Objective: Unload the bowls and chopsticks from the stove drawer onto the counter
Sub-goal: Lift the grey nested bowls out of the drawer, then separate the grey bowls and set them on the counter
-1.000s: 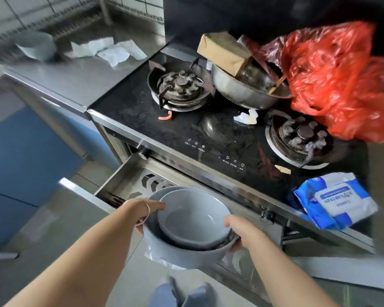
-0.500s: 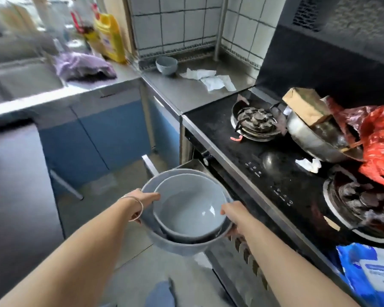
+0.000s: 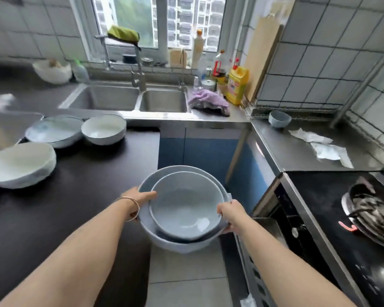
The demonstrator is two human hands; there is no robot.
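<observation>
Two nested grey-blue bowls [image 3: 184, 207] hang in the air in front of me, the smaller one inside the larger. My left hand [image 3: 142, 197] grips the left rim and my right hand [image 3: 230, 214] grips the right rim. The stack is above the floor, just right of the dark counter [image 3: 75, 196]. Three pale bowls stand on that counter at the left: one [image 3: 20, 165], a wide shallow one [image 3: 53, 130] and a deeper one [image 3: 103, 129]. The open stove drawer [image 3: 264, 220] is at my lower right. No chopsticks show.
A double steel sink [image 3: 129, 99] lies behind the counter, with a purple cloth [image 3: 208, 101] and bottles beside it. A small blue bowl [image 3: 279, 118] and crumpled paper [image 3: 319, 145] sit on the steel counter at right. The black stove [image 3: 353, 218] fills the right edge.
I have turned left from the stove with the nested bowls in both hands. The stack has come away from the drawer and now sits beside the dark counter.
</observation>
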